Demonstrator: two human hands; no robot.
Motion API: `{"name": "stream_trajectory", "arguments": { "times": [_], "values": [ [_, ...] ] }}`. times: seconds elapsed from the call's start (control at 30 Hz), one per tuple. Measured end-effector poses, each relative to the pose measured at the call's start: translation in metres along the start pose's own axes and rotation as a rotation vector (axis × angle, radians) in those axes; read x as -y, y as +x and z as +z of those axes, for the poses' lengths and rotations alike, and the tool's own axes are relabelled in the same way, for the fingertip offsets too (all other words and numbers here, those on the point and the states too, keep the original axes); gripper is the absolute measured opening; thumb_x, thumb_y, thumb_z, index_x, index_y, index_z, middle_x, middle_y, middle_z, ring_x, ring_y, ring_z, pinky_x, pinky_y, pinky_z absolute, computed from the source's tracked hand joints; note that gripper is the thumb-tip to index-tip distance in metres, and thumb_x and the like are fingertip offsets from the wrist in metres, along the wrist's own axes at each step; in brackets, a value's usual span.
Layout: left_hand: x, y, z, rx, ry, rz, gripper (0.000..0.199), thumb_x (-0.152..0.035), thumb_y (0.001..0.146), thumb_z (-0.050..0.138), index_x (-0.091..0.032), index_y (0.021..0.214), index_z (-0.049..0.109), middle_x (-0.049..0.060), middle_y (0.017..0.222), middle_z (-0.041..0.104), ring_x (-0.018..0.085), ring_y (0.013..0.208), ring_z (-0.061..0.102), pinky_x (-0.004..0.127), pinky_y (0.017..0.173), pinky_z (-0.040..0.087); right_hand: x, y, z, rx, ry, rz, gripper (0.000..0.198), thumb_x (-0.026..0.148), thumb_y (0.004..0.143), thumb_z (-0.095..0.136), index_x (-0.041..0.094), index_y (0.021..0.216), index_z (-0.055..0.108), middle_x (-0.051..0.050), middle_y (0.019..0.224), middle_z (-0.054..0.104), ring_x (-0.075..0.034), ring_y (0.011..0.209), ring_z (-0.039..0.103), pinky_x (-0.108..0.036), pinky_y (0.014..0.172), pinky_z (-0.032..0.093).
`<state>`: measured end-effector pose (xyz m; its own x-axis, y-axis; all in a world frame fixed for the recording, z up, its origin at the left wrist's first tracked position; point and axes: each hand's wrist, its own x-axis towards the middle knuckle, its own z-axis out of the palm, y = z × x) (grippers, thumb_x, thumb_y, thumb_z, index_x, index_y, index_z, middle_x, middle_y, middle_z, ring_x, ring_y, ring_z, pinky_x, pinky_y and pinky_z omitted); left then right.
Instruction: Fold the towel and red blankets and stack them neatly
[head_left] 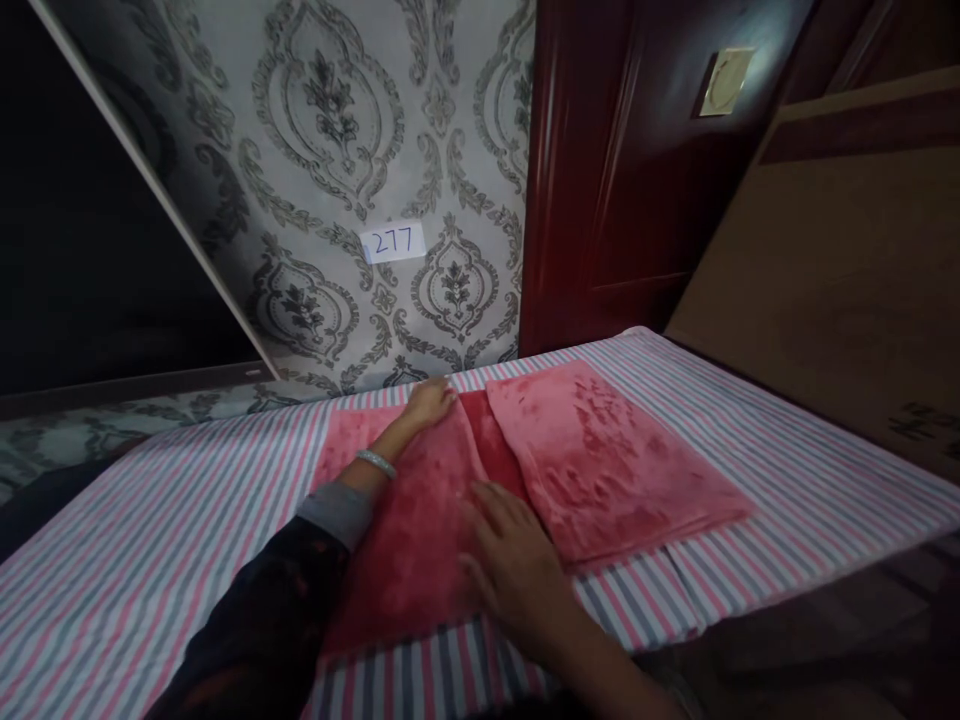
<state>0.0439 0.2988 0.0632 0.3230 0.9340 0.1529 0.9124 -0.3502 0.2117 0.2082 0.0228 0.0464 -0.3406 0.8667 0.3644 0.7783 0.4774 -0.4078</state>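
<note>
A pink, velvety cloth (630, 460) lies folded, its two sides turned in toward the middle. Between the flaps runs a strip of darker red. My left hand (431, 403), with a silvery bracelet at the wrist, reaches to the far inner corner of the left flap and its fingers are curled on that edge. Nearer to me, my right hand (517, 560) is at the near part of the same flap's inner edge, its fingers apart and somewhat blurred. What lies under the right palm is hidden.
The cloth rests on a striped sheet (750, 440) covering a bed or table. Behind stand a patterned wall (322, 200) with a paper label (394, 242) reading 277, and a dark red wooden panel (585, 180). A black screen (105, 230) is left, a large cardboard sheet (840, 290) right.
</note>
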Motion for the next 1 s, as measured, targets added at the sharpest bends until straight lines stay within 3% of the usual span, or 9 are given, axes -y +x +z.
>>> {"name": "stream_trajectory", "arguments": {
  "times": [0.1,0.23,0.37,0.53,0.63,0.8,0.9,1.0],
  "values": [
    [-0.01,-0.015,0.022,0.045,0.016,0.033,0.056,-0.045,0.098,0.045,-0.017,0.146,0.048,0.015,0.156,0.045,0.029,0.148,0.035,0.046,0.122,0.021,-0.003,0.008,0.023,0.125,0.054,-0.068,0.074,0.042,0.093,0.064,0.025,0.158,0.034,-0.009,0.166,0.023,-0.031,0.154,0.014,-0.054,0.123,0.018],
    [-0.013,-0.023,0.047,0.086,0.012,0.023,0.066,-0.05,0.101,0.035,-0.013,0.155,0.034,0.018,0.164,0.03,0.028,0.154,0.022,0.049,0.125,0.01,-0.011,0.004,0.043,0.254,0.071,-0.006,0.073,0.045,0.095,0.062,0.025,0.159,0.032,-0.007,0.168,0.014,-0.028,0.155,0.007,-0.054,0.124,0.014],
    [-0.01,-0.018,0.048,0.12,-0.027,0.007,0.07,-0.055,0.101,0.029,-0.014,0.157,0.029,0.016,0.166,0.024,0.026,0.156,0.016,0.048,0.125,0.007,-0.009,0.003,0.037,0.31,0.048,0.022,0.075,0.044,0.094,0.064,0.023,0.159,0.032,-0.007,0.167,0.011,-0.028,0.155,0.004,-0.054,0.125,0.012],
    [-0.015,-0.021,0.033,0.128,-0.077,-0.035,0.067,-0.05,0.102,0.025,-0.015,0.159,0.023,0.015,0.167,0.019,0.024,0.156,0.016,0.047,0.124,0.016,-0.009,0.005,0.036,0.33,0.0,0.007,0.074,0.044,0.095,0.062,0.023,0.159,0.031,-0.008,0.167,0.014,-0.027,0.155,0.006,-0.053,0.124,0.014],
    [-0.009,-0.042,0.02,0.114,-0.074,-0.051,0.068,-0.051,0.101,0.027,-0.015,0.16,0.02,0.015,0.168,0.017,0.024,0.156,0.014,0.046,0.124,0.018,-0.015,0.003,0.043,0.293,-0.027,-0.011,0.074,0.045,0.095,0.06,0.024,0.159,0.031,-0.008,0.167,0.015,-0.027,0.155,0.006,-0.052,0.124,0.015],
    [0.033,-0.11,-0.018,0.134,-0.014,-0.101,0.067,-0.051,0.097,0.045,-0.02,0.156,0.032,0.013,0.164,0.031,0.026,0.153,0.026,0.045,0.124,0.019,-0.013,0.007,0.038,0.33,-0.037,-0.01,0.065,0.044,0.097,0.056,0.024,0.156,0.038,-0.01,0.165,0.023,-0.029,0.154,0.013,-0.056,0.122,0.016],
    [0.063,-0.14,-0.044,0.102,0.031,-0.189,0.065,-0.049,0.1,0.038,-0.017,0.156,0.032,0.015,0.165,0.027,0.027,0.154,0.021,0.047,0.124,0.016,0.004,0.019,0.027,0.286,-0.022,-0.065,0.059,0.043,0.099,0.053,0.023,0.154,0.043,-0.011,0.162,0.034,-0.03,0.152,0.021,-0.058,0.122,0.012],
    [0.082,-0.151,-0.049,0.077,0.068,-0.266,0.066,-0.052,0.101,0.032,-0.019,0.157,0.028,0.015,0.167,0.021,0.027,0.156,0.012,0.051,0.124,0.012,0.023,0.032,0.029,0.228,0.0,-0.146,0.059,0.046,0.099,0.054,0.027,0.154,0.043,-0.008,0.163,0.03,-0.031,0.153,0.016,-0.059,0.122,0.008]
  ]
}}
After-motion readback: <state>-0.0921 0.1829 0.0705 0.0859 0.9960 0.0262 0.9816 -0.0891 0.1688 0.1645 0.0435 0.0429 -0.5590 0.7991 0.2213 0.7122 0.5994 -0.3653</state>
